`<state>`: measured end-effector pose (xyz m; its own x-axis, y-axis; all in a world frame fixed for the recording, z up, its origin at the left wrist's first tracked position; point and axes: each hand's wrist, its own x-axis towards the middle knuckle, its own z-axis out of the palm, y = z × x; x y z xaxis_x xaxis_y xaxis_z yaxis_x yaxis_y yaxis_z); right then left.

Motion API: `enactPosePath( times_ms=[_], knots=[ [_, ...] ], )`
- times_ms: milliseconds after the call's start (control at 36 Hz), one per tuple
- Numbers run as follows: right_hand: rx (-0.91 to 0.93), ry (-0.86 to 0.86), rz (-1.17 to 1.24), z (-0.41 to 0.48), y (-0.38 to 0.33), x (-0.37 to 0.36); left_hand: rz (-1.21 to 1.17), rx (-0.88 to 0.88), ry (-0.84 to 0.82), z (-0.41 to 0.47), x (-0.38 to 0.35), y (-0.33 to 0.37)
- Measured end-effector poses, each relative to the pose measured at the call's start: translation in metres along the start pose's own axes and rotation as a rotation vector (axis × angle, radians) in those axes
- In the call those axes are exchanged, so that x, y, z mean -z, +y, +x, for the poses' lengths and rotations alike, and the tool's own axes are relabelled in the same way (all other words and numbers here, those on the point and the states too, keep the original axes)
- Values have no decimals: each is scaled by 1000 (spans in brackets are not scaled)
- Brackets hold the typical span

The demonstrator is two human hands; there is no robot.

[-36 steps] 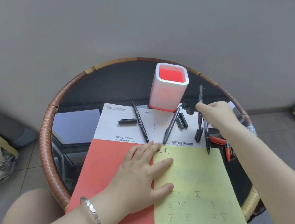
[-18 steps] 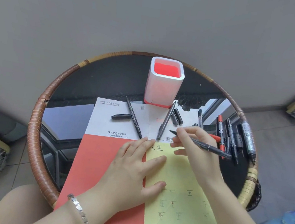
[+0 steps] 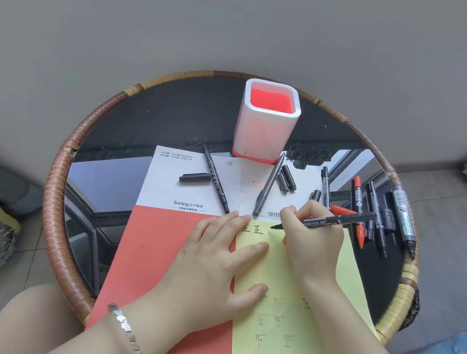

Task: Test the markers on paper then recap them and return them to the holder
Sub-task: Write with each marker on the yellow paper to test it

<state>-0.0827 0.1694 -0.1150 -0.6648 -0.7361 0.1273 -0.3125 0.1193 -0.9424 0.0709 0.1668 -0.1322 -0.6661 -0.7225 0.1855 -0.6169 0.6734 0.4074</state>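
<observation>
Head view. Over the last second the right hand (image 3: 310,245) was seen to go from the loose markers beside the holder (image 3: 267,122) to the yellow paper (image 3: 288,339), a black marker (image 3: 335,220) being brought with it. The marker was now uncapped, its tip set at the paper's upper edge, just right of two characters already written there. Judgement: the test stroke for this marker was starting; recapping and return were not yet done.

The right fingers (image 3: 291,213) were pinched round the barrel near the tip, with the barrel's rear pointing right, over the red marker (image 3: 357,209) and the other pens lying on the worktop (image 3: 57,184). The left hand (image 3: 215,266) lay flat, fingers spread, pressing across the seam between the red paper (image 3: 158,255) and the yellow paper.

The holder stood upright behind the white sheet (image 3: 183,191), well apart from both hands; no marker was seen in it. Two uncapped markers and several loose caps (image 3: 286,180) lay on the white sheet.
</observation>
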Motion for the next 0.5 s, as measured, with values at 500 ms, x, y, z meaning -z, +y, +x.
enactPosePath(
  times_ms=[500],
  knots=[
    [45, -43, -51, 1, 2, -1, -5, 4, -11, 0, 1, 0]
  ],
)
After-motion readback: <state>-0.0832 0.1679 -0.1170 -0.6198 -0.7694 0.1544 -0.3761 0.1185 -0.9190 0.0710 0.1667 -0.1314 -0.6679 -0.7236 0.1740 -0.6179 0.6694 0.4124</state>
